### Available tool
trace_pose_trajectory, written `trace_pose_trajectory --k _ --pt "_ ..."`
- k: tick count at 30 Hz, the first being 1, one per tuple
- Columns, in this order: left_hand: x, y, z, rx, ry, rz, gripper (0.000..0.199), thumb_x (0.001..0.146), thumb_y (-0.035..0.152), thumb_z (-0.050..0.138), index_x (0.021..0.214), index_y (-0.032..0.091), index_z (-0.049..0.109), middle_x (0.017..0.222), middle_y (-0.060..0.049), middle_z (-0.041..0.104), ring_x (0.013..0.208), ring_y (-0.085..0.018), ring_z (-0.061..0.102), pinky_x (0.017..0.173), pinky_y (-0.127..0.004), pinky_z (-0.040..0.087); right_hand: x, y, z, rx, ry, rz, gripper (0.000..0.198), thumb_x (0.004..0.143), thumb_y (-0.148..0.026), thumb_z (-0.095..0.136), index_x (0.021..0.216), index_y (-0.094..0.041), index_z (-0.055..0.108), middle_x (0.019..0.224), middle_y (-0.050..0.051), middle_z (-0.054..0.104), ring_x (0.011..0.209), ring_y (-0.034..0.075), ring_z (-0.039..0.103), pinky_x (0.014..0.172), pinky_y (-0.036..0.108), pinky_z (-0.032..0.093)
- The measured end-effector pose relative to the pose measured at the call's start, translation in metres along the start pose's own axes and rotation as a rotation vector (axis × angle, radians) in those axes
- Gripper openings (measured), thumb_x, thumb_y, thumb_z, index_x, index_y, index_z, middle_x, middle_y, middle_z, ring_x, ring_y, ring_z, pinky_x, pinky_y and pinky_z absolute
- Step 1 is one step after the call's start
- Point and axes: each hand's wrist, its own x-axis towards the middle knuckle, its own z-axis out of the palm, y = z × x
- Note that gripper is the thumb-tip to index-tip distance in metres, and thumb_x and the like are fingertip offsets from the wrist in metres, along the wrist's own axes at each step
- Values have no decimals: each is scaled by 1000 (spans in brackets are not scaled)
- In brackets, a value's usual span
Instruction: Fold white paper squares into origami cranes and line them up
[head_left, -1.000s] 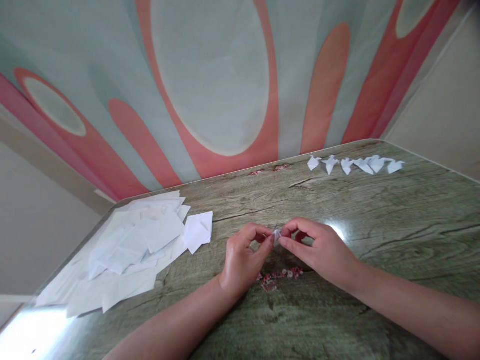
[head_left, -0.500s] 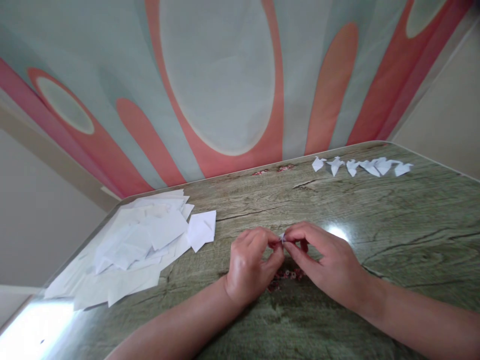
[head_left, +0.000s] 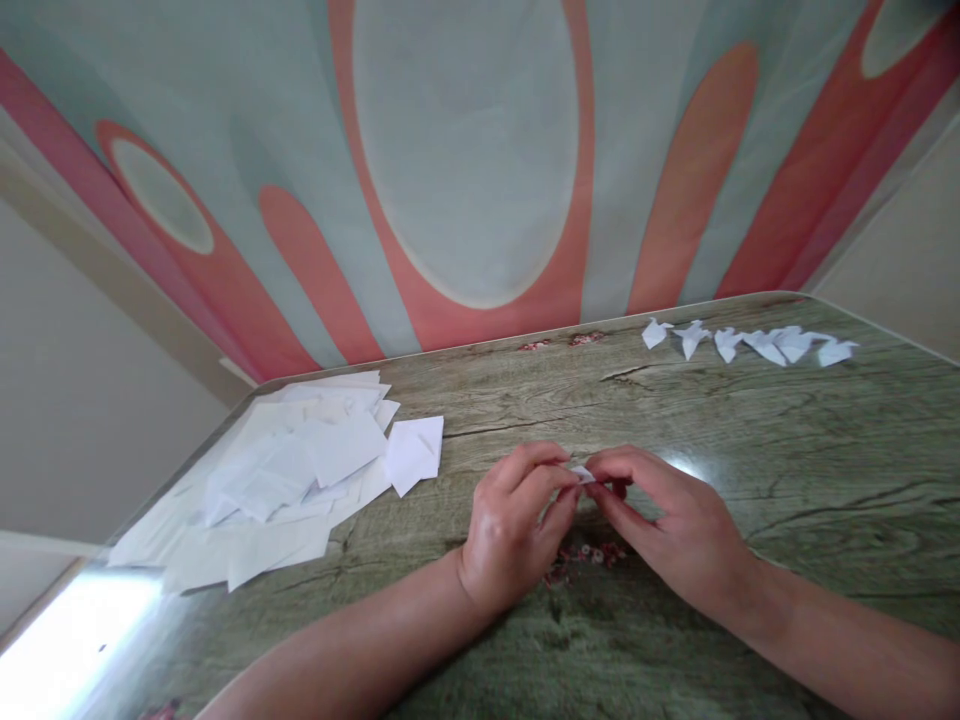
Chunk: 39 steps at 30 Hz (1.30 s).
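Observation:
Between my two hands is a small folded piece of white paper point(head_left: 583, 475), mostly covered by fingertips. My left hand point(head_left: 517, 525) pinches its left end with thumb and fingers. From the other side, my right hand point(head_left: 675, 525) holds the right end between thumb and forefinger. Both hands are just above the wood-grain table point(head_left: 525, 395). Several folded white paper figures, birdlike in shape, stand in a row at the far right, among them a paper figure point(head_left: 655, 333) at the row's left end.
A spread pile of white paper sheets point(head_left: 277, 530) lies on the left of the table. Beside it are a few square sheets point(head_left: 415, 452). A patterned wall covering point(head_left: 465, 200) rises behind the table's back edge.
The view has shifted slightly, so things appear further right. My left fingers have lifted and spread a little, and more of the folded paper shows between my hands.

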Motion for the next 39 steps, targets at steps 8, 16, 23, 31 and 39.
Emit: trace_pose_trajectory --k 8,16,23,31,39 --pt "1 -1 -6 -35 -2 93 16 81 7 62 92 19 61 91 -3 71 83 -15 66 78 -31 50 -2 -1 -2 -24 23 -52 10 89 -16 53 94 -22 59 93 2 68 82 14 63 72 27 51" --pt "1 -2 -6 -167 -36 47 18 81 6 63 94 18 61 90 -3 71 86 -14 65 81 -30 50 -2 0 -2 5 8 -78 12 89 -15 53 96 -22 58 92 3 65 82 15 62 72 28 51" --pt "4 0 -9 -249 -67 38 20 83 3 59 96 18 61 92 -4 70 89 -14 64 82 -30 51 -3 1 -1 2 44 -156 12 89 -12 53 95 -21 58 104 6 62 98 16 60 85 30 50" --pt "1 1 -12 -196 -15 64 20 82 3 60 94 19 62 89 -4 68 83 -15 62 76 -32 50 -2 -4 -4 -28 75 -214 14 88 -11 52 92 -22 58 98 6 64 91 17 64 76 29 54" --pt "1 1 -12 -185 -28 57 17 81 6 62 94 18 62 87 -5 67 83 -15 61 77 -31 50 -2 -4 -5 -51 82 -219 14 87 -10 52 93 -21 58 98 6 65 91 16 63 77 29 53"
